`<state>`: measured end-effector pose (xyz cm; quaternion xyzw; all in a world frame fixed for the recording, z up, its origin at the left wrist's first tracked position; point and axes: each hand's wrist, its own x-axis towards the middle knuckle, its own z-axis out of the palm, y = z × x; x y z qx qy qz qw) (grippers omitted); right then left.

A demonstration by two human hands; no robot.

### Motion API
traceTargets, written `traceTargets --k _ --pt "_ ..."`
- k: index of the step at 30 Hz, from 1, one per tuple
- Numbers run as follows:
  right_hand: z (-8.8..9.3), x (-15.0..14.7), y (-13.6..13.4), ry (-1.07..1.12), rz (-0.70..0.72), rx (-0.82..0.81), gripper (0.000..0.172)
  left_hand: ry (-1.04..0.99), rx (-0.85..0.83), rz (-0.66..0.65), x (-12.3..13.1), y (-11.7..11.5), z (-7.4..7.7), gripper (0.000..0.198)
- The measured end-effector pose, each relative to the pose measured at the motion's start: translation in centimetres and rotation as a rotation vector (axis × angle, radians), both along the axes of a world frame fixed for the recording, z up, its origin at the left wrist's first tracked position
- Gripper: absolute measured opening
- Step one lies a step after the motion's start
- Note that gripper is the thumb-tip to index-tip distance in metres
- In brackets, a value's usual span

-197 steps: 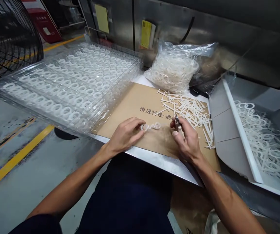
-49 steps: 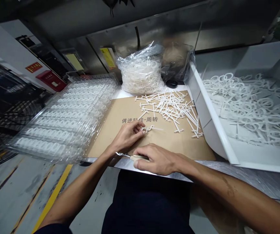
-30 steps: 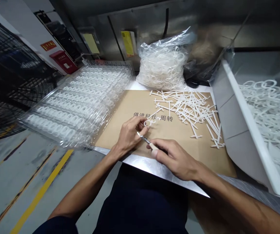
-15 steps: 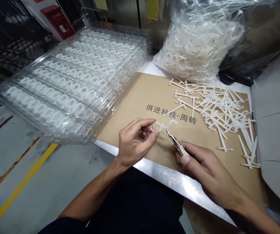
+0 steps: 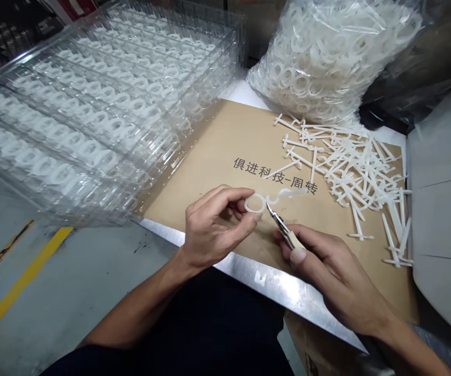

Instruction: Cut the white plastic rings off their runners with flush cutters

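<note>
Between the thumb and fingers of my left hand (image 5: 219, 224) is a white plastic ring (image 5: 255, 203), held above the brown cardboard. A thin wavy white strip (image 5: 288, 194) lies just right of the ring; whether the two still join is too small to tell. My right hand (image 5: 319, 261) is closed round the pale handle of small metal nippers (image 5: 282, 225), whose tips are beside the ring, at the near end of the strip. Several white T-ended sticks (image 5: 350, 167) lie in a loose heap on the cardboard's right side.
Clear stacked trays (image 5: 103, 99) full of white ring parts stand at the left. A clear bag (image 5: 307, 78) of white rings sits behind the brown cardboard (image 5: 205, 156). The table's metal edge (image 5: 272, 282) runs in front; a grey-white panel (image 5: 444, 209) borders the right.
The view has shifted, with the trays now larger and further left. The strip beside the ring now stretches further right and looks straighter. The nipper tips are nearer the ring.
</note>
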<state>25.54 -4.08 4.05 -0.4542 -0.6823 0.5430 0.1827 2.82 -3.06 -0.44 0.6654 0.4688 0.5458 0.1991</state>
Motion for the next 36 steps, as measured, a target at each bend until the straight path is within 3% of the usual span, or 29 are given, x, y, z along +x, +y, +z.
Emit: traceTargets --k 36 --pt "0.11 -0.17 -0.04 0.008 -0.001 -0.042 0.030 0.002 0.094 -0.064 0.05 0.09 -0.28 0.029"
